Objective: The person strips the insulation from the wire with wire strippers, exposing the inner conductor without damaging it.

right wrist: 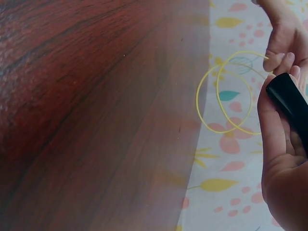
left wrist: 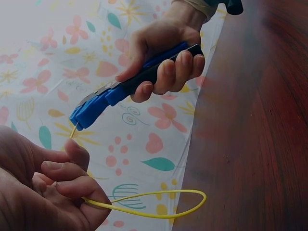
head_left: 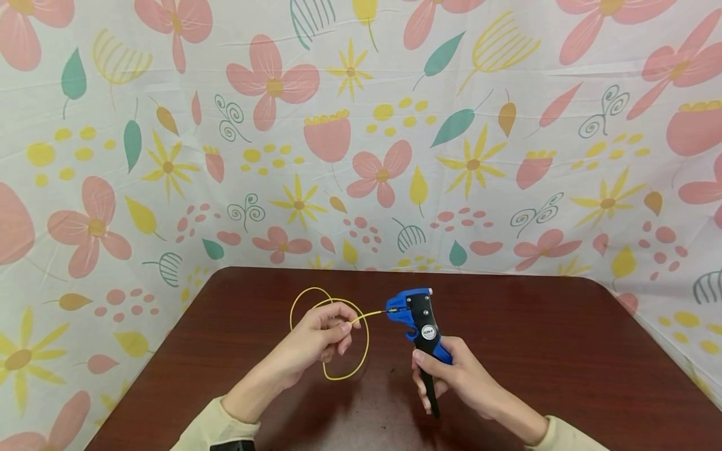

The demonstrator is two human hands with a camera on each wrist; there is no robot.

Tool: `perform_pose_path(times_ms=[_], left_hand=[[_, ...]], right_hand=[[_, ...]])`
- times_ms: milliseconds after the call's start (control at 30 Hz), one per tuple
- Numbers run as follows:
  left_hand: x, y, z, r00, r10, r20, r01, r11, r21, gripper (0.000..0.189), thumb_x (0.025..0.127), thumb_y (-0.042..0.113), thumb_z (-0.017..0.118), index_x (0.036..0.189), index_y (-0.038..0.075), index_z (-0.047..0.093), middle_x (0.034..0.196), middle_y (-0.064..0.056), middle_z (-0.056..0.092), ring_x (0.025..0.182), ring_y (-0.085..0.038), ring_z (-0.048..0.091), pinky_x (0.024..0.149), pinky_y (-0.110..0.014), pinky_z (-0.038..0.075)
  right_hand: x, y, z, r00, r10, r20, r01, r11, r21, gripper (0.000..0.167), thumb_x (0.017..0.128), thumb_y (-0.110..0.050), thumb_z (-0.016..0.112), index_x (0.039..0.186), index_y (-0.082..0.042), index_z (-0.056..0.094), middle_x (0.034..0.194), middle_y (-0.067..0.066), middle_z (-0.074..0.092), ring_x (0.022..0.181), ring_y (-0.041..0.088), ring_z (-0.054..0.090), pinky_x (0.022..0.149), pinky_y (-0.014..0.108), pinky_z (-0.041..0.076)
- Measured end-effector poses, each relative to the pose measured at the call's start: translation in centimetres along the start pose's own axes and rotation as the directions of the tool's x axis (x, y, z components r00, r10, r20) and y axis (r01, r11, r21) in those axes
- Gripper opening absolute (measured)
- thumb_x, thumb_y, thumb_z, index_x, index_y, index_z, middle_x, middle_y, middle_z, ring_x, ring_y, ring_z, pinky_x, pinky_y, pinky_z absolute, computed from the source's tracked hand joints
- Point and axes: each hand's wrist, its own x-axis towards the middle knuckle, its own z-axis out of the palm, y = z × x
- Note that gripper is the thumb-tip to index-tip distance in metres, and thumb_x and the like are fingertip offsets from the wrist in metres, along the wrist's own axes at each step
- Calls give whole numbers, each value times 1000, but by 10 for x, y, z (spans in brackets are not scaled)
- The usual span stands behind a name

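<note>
Between the side edges of the tabletop, the left hand pinches yellow wire reaching a blue-black tool the right hand grips.

A dark reddish-brown table with streaky wood grain has 2 rounded far corners. Beyond its far edge, and past its left and right edges, hangs a creased white cloth printed with pink flowers, yellow blooms and green leaves. Along 1 edge, the glossy tabletop faintly mirrors the print in the right wrist view.
</note>
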Motion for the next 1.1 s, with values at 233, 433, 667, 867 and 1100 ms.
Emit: perform_pose_path(times_ms=[233, 433, 667, 867, 1100], left_hand=[[0, 1, 1, 1000, 3, -6, -3, 1000, 3, 12, 109, 6, 54, 113, -1, 62, 72, -5, 54, 54, -14, 35, 51, -22, 29], [0, 2, 2, 1000, -9, -15, 9, 1000, 4, 11, 109, 7, 54, 112, -1, 62, 72, -4, 53, 57, -14, 37, 52, -23, 28], [-1, 2, 2, 1000, -9, -21, 9, 1000, 8, 11, 109, 8, 55, 112, -1, 61, 72, -4, 53, 57, -14, 36, 51, -22, 29], [-2, 3, 2, 999, -17, -29, 17, 1000, 7, 12, 109, 8, 54, 111, -1, 61, 72, -4, 53, 57, -14, 36, 51, -22, 29], [-1, 1, 2, 1000, -9, -25, 9, 1000, 7, 12, 109, 7, 54, 111, -2, 61, 73, -4, 53, 58, -14, 38, 51, -22, 30]], right_hand=[[0, 1, 0, 1000, -3, -22, 3, 1000, -10, 26, 114, -10, 45, 106, 11, 57, 78, 37, 56, 60, 20, 69, 57, 50, 61], [-1, 1, 0, 999, 2, -34, -2, 1000, -17, 24, 114, -11, 45, 106, 8, 58, 78, 23, 63, 60, 21, 69, 57, 52, 61], [-1, 1, 2, 1000, 14, -19, -13, 999, 29, 29, 114, -11, 43, 106, 16, 53, 76, 20, 63, 60, 20, 68, 58, 49, 62], [-2, 3, 4, 999, 23, 34, -27, 992, 123, 30, 115, -11, 39, 106, 14, 52, 78, 10, 65, 62, 19, 68, 60, 43, 62], [-3, 0, 4, 999, 45, 4, -46, 996, 76, 29, 115, -12, 41, 106, 14, 53, 78, 11, 65, 61, 18, 68, 59, 43, 62]])
